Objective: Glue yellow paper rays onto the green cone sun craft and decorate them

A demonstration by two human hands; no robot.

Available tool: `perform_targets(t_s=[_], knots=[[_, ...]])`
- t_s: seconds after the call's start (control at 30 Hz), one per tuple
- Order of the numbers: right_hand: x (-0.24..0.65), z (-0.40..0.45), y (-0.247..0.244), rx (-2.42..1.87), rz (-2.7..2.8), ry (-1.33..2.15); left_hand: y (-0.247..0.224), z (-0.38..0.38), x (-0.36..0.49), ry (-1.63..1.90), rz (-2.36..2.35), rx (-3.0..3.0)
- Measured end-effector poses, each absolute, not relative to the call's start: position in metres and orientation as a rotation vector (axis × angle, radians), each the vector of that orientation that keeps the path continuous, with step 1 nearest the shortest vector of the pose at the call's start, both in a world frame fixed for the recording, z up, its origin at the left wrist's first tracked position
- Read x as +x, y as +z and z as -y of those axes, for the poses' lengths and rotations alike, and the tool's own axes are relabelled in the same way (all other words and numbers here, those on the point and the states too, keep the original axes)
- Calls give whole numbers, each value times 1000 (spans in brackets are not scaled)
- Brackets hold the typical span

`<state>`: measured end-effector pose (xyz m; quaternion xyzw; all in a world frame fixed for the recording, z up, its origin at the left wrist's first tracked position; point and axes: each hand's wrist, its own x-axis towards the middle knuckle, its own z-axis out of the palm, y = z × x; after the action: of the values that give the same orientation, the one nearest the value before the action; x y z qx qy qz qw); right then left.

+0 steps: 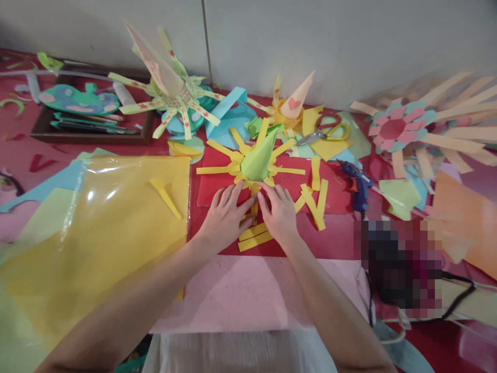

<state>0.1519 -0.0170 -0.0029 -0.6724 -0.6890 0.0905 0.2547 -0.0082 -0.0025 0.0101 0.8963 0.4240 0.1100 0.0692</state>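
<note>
A yellow paper flower (235,169) with narrow strips spreading outward lies in front of me, and a pale green paper cone (259,159) stands tilted at its centre. My left hand (227,217) has its fingertips pressed on the flower's near edge, the thumb beside a yellow strip (254,202) that points toward me. From the other side, my right hand (277,210) grips the same edge with bent fingers close to that strip. The exact contact under the fingertips is partly hidden. Loose yellow paper strips (256,241) lie beneath and beside my right hand.
Scissors (324,132) and a blue glue gun (359,189) lie to the right. Finished paper pieces (182,98) stand along the wall, beside a brown tray (93,135). A glossy plastic sleeve with yellow paper (135,233) covers the left; a pixelated patch hides something at right.
</note>
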Motion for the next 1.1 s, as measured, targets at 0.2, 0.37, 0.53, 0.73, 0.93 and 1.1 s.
perform_targets(t_s=[0.2,0.37,0.53,0.73,0.93,1.1], knots=[[154,18,-3,-1749,1793,308,9,3,-8,324,-1279,2691],[155,19,-5,-1712,1643,378,10,3,-8,329,-1271,2683],[153,19,-3,-1696,1743,330,8,3,-9,342,-1271,2698],[152,18,-2,-1748,1855,275,7,3,-9,354,-1266,2697],[153,17,-4,-1779,1907,247,7,3,-9,349,-1273,2693],[154,18,-3,-1713,1861,310,6,3,-9,368,-1273,2703]])
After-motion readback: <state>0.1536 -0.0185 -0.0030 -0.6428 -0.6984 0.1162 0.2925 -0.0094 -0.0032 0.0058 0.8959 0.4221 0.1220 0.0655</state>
